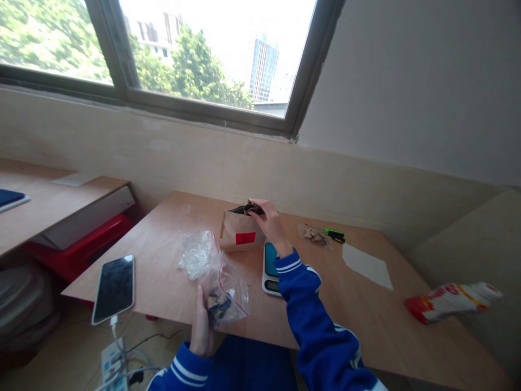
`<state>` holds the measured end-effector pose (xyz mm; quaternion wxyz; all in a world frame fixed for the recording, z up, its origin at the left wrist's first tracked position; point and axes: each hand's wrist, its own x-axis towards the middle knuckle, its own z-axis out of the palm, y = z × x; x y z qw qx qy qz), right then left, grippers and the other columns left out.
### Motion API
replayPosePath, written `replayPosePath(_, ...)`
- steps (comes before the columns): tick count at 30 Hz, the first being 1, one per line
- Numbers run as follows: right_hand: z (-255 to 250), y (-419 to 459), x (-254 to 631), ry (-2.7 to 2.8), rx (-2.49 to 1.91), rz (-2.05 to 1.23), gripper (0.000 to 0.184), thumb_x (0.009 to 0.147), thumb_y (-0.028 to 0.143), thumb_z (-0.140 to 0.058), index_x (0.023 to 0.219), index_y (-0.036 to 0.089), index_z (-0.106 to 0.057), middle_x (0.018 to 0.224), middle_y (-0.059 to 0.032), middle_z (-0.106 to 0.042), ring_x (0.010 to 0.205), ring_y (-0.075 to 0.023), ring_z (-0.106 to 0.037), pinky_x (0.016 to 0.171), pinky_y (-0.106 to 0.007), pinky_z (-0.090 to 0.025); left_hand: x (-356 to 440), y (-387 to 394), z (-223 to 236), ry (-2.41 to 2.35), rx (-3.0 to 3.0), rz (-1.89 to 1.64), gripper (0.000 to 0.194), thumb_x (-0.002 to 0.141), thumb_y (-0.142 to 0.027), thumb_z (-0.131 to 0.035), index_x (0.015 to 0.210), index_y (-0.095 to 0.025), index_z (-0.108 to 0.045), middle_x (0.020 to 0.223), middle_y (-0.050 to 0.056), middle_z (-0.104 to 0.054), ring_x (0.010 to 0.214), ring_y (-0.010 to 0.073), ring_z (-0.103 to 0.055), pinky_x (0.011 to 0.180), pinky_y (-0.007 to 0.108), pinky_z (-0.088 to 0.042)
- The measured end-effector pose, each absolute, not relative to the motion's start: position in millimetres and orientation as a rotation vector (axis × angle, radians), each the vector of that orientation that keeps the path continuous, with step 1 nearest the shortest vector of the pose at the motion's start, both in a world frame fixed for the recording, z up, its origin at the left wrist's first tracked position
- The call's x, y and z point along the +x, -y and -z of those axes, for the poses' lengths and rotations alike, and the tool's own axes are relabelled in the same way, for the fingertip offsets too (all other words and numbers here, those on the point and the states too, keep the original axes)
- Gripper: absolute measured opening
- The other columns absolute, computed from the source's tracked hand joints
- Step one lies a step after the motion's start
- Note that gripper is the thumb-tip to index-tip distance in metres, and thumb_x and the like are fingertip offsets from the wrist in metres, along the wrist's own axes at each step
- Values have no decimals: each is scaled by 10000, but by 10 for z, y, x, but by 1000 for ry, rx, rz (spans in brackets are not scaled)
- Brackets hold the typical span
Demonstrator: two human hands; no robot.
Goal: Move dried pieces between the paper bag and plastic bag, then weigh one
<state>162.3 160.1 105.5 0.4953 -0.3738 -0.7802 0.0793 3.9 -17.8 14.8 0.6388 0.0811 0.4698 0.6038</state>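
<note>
My left hand is closed on a clear zip bag with dark and pale pieces inside, held at the near edge of the wooden table. My right hand reaches forward over a small digital scale, its fingers pinched at the open top of a brown paper bag with a red label. Dark contents show in that bag's mouth. A crumpled clear plastic bag lies between the two bags.
A phone on a charging cable lies at the table's left edge above a power strip. A small filled bag, a green and black tool, white paper and a red-white packet lie right. A second desk stands left.
</note>
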Motion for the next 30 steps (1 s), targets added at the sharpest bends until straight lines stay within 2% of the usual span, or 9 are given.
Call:
replayPosePath(3, -1038, -1593, 1673, 1924, -856, -192, 286, 898, 301, -540, 1173, 242, -590, 1188, -54, -609, 1149, -179, -523, 1029, -344, -381, 40, 182, -145, -1065, 190, -1366, 462, 928, -485, -346, 1334, -308, -477, 1165, 27, -670, 1028, 182, -647, 940, 370, -490)
replayPosePath(8, -1015, -1579, 1710, 1993, -881, -207, 292, 952, 322, -422, 1147, 244, -626, 1195, -47, -634, 1156, -170, -526, 1033, -363, -371, 52, 175, -105, -1036, 200, -1363, 468, 929, -483, -337, 1291, -262, -534, 1169, 52, -667, 1033, 202, -644, 961, 402, -475)
replayPosePath(13, -967, -1607, 1753, 2048, -896, -206, 358, 961, 363, -376, 1002, 201, -693, 1029, -71, -701, 1164, -200, -502, 1031, -386, -372, 49, 163, -84, -1019, 209, -1372, 475, 927, -489, -340, 1304, -265, -522, 1176, 44, -664, 1094, 195, -614, 1011, 397, -434)
replayPosePath(18, -1017, -1575, 1721, 2003, -965, -220, 389, 970, 351, -315, 961, 210, -677, 1021, -73, -680, 1108, -204, -531, 1014, -399, -385, 37, 168, -83, -1006, 207, -1392, 459, 933, -471, -338, 1311, -278, -512, 1200, 38, -652, 1128, 182, -594, 1022, 374, -421)
replayPosePath(21, -1115, -1414, 1649, 1799, -986, -226, 316, 956, 328, -355, 946, 202, -645, 1037, -81, -649, 1057, -203, -553, 1011, -407, -385, 23, 164, -91, -1019, 197, -1392, 471, 923, -489, -353, 1321, -285, -499, 1168, 47, -668, 1074, 199, -627, 992, 404, -448)
replayPosePath(23, -1192, -1234, 1614, 1666, -962, -356, 246, 937, 316, -400, 945, 198, -616, 981, -72, -644, 986, -192, -584, 950, -376, -440, 13, 152, -87, -1019, 207, -1394, 486, 910, -516, -365, 1322, -293, -496, 1150, 48, -677, 1054, 206, -637, 978, 418, -460)
replayPosePath(25, -1251, -1020, 1606, 1688, -898, -657, 216, 932, 300, -405, 938, 197, -595, 900, -48, -645, 871, -167, -619, 841, -326, -500, 9, 132, -73, -1022, 218, -1411, 502, 902, -531, -376, 1315, -278, -508, 1114, 51, -691, 1083, 206, -622, 993, 412, -448)
replayPosePath(28, -1242, -717, 1619, 2039, -812, -1139, 208, 920, 253, -417, 905, 190, -615, 853, -25, -664, 800, -148, -642, 747, -282, -523, 16, 101, -46, -1032, 254, -1449, 514, 897, -532, -390, 1300, -245, -526, 1067, 53, -706, 1156, 196, -576, 1036, 386, -409)
replayPosePath(30, -1155, -571, 1604, 2238, -836, -1257, 210, 898, 194, -427, 880, 184, -636, 851, -22, -681, 798, -147, -652, 722, -268, -523, 26, 87, -37, -1009, 318, -1478, 512, 894, -530, -400, 1311, -255, -512, 1118, 43, -688, 1190, 182, -548, 1052, 363, -390)
